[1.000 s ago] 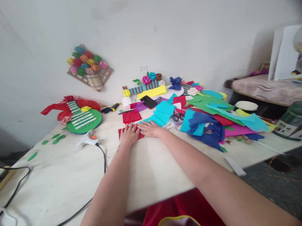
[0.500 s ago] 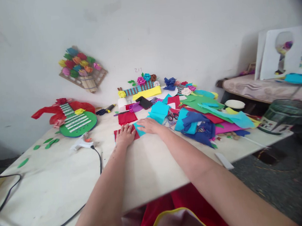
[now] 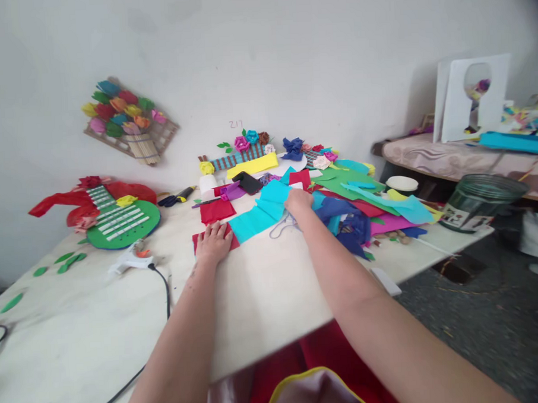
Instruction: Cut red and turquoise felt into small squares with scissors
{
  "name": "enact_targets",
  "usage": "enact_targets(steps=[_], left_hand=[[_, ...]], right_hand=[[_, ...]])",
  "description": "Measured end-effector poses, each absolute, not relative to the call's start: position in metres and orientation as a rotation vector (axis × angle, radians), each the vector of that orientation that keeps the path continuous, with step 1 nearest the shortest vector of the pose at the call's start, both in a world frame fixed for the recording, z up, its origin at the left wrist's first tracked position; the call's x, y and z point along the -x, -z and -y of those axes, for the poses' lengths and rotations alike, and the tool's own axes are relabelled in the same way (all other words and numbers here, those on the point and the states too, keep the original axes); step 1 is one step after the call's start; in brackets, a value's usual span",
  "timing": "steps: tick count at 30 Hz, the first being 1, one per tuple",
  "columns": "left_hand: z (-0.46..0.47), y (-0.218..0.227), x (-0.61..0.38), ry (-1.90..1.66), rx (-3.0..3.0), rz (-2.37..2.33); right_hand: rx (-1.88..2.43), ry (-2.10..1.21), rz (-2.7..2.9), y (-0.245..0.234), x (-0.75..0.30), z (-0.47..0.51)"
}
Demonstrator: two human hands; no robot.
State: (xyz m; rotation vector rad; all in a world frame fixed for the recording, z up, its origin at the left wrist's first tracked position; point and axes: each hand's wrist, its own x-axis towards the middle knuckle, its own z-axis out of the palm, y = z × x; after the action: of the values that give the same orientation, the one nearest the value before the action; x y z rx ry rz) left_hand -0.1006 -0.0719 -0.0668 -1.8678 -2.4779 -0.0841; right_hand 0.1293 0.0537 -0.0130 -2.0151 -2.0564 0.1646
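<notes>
My left hand [image 3: 212, 242] lies flat with its fingers spread, pressing a red paper piece [image 3: 194, 241] against the table. Beside it, a strip of light-blue crepe paper [image 3: 254, 219] runs toward the right. My right hand [image 3: 299, 201] is farther off at that strip's right end, its fingers curled in. It covers the spot where the scissors lay, and what it grips is hidden. A loop of pale string [image 3: 279, 228] shows just below it. Another red piece [image 3: 217, 211] sits beyond my left hand.
A white glue gun [image 3: 135, 259] with a black cord and a green paper guitar [image 3: 127, 222] are on the left. Colored papers [image 3: 346, 183] pile up at the right, near a dark glass jar [image 3: 478, 201]. Paper flowers [image 3: 248, 140] stand against the wall.
My right hand has moved right, off the light-blue paper beside my left hand, and curled over where the scissors showed. More of the light-blue strip is visible. My left hand stays on the red piece.
</notes>
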Motion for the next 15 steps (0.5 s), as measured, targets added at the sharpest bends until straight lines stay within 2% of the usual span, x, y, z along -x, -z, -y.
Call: enact_targets(steps=[8,15], left_hand=[[0.073,0.066,0.100,0.094,1.855,2.481],[0.074,0.063,0.098,0.090,1.847,2.506]], right_hand=[[2.060,-0.246,1.986,0.024,-0.143,-0.062],[2.032,-0.172,1.974,0.010,-0.140,-0.059]])
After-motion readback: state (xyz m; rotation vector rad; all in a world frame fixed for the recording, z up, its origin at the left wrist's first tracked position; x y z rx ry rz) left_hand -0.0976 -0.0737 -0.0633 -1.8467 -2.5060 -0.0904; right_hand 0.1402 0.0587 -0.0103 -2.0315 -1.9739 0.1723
